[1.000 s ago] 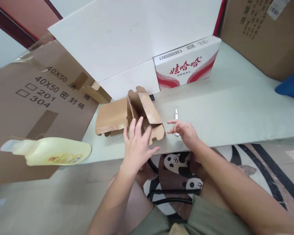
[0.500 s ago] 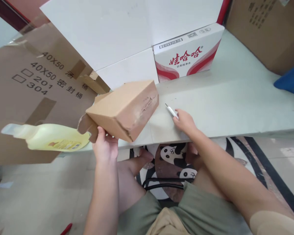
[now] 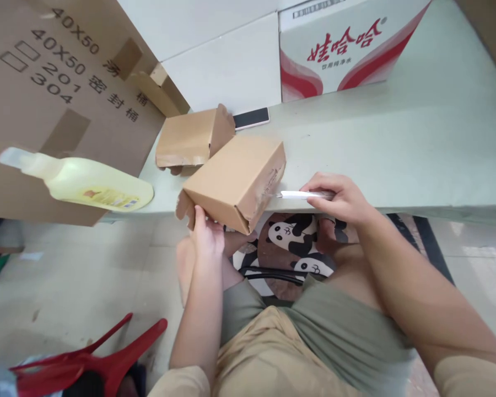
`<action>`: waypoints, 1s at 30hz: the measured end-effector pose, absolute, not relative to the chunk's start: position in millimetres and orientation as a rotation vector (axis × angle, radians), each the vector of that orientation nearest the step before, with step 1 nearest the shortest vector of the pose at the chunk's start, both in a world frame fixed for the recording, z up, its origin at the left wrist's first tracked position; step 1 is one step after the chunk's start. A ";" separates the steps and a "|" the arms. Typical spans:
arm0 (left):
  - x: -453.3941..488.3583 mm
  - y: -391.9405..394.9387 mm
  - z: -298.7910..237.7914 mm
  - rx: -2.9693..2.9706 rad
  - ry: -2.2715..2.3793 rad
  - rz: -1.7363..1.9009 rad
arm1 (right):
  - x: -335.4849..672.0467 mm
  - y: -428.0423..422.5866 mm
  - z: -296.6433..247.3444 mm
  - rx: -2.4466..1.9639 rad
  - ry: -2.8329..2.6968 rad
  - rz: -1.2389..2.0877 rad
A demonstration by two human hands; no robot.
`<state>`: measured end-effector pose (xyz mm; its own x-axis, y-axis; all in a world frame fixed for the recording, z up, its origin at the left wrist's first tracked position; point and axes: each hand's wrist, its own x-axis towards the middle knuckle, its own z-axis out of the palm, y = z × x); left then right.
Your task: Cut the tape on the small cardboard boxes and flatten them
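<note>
2 hands at work: left hand [image 3: 206,234] grips small carton [image 3: 235,179] at desk [image 3: 397,154] edge, 6 o'clock; right hand [image 3: 341,198] fingers [image 3: 326,181] closed on white cutter [image 3: 297,194] at carton's 3 o'clock; likely best kept shallow, clear of the left hand.

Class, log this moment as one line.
left hand: grips small box | right hand: holds white tool, tip by box side

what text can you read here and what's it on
"40X50", "40X50 汤桶", "201 密封桶", "304": big carton.
"娃哈哈": white case, red letters.
small line under it and barcode label: too small.
bottle label: blurred.
box in the left hand, white tool in the right hand: none seen.
</note>
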<state>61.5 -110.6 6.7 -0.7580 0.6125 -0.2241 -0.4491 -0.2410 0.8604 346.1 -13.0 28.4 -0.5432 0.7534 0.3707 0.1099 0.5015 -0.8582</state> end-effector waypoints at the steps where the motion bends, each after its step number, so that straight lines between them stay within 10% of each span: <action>1: 62.3 -109.7 6.4 0.222 1.335 2.053 | 343.4 -12.1 28.8 -0.676 -1.992 1.078; 30: 54.1 -102.5 12.2 0.375 1.391 1.947 | 347.1 -4.0 24.8 -0.787 -2.035 0.869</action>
<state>54.1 -102.5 12.2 -0.7100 0.6857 -0.1606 -0.3739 -0.1738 0.9110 347.1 -4.0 24.8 -0.5107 0.7577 0.4064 0.2306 0.5760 -0.7842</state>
